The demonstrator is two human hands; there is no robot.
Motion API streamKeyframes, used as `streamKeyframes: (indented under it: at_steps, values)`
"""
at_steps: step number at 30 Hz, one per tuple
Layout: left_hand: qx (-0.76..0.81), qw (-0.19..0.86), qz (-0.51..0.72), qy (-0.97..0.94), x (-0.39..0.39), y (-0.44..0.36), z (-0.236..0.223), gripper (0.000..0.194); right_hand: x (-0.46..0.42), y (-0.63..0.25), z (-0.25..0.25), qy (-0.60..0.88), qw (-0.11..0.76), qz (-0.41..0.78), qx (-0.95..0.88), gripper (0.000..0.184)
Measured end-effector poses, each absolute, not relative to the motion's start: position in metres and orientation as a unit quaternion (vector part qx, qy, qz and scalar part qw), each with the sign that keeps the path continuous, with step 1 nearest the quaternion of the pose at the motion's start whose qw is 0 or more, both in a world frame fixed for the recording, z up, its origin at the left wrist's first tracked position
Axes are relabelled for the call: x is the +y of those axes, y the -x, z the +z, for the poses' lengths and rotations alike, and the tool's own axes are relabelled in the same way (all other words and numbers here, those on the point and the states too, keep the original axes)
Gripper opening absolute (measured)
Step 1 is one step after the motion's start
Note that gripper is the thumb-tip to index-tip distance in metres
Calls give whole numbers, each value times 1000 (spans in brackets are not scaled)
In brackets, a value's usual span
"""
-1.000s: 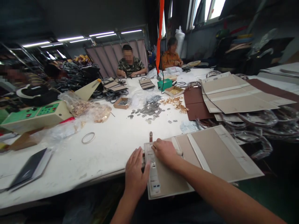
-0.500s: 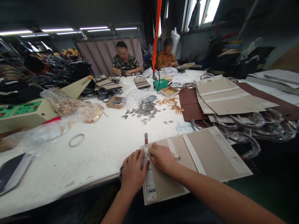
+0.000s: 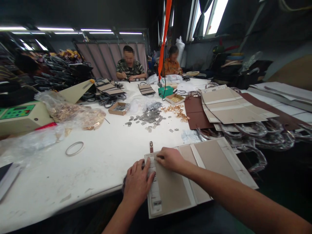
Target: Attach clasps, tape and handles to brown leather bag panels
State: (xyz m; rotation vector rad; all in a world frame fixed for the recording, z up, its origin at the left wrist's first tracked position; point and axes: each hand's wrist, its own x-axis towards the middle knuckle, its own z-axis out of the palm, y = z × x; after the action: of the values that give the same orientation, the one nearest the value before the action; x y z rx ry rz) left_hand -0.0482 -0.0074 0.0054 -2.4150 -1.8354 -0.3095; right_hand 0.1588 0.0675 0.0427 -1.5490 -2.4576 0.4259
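Note:
A flat tan panel [image 3: 209,165] with pale strips lies at the near edge of the white table [image 3: 102,162]. My left hand [image 3: 137,182] lies on its left edge, fingers curled over a white strip [image 3: 154,191]. My right hand [image 3: 170,159] presses on the panel's top left corner, fingers bent and pinching at the strip's upper end. A small brown tab [image 3: 151,146] sticks out just beyond the panel.
Silver plates [image 3: 148,117] and gold fittings [image 3: 179,111] lie scattered mid-table. More tan and brown panels [image 3: 234,107] and wrapped handles [image 3: 258,136] fill the right side. A ring [image 3: 74,148], plastic bags [image 3: 80,115] and a green-faced machine [image 3: 21,115] sit left. Two people work at the far end.
My left hand has slid up onto the panel's left edge and over the white strip. My right hand stays at the top corner. The view has shifted slightly.

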Motion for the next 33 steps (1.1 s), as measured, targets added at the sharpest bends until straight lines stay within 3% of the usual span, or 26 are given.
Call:
streamKeyframes:
  at_steps: [5,10,20,27,33]
  values:
    - [-610,21,-132,781,-8,50,5,53,129,-240,53,647,95,95,-750,37]
    - [-616,-9,-149,773,-7,52,4,53,169,-289,39,673,45,109,-730,38]
    - [-619,-30,-160,768,-10,55,1,56,192,-296,24,660,47,167,-731,14]
    - [-619,-40,-178,764,-12,54,4,55,186,-300,39,628,10,199,-752,34]
    - [-614,-30,-184,767,-10,56,-2,55,188,-299,38,626,6,153,-764,26]
